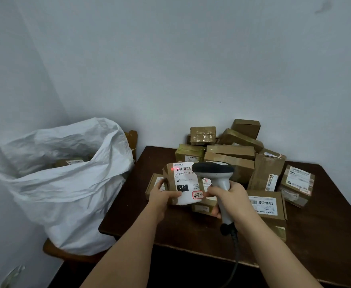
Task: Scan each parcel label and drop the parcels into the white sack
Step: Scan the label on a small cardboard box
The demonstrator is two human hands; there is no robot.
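Observation:
My left hand [161, 196] grips a small brown parcel [183, 183] by its lower left corner, label facing me and tilted up above the table. A red scan line falls on the barcode at the label's top. My right hand [231, 199] holds a grey and black barcode scanner [214, 173] by its handle, head pointed at the label from the right. The white sack [62, 183] stands open on a chair at the left, with at least one brown parcel inside.
A pile of brown parcels [232, 159] covers the back and right of the dark wooden table [326, 235]. A flat labelled box [268, 206] lies just right of my right hand. The scanner's cable hangs over the table's front edge. Walls close behind.

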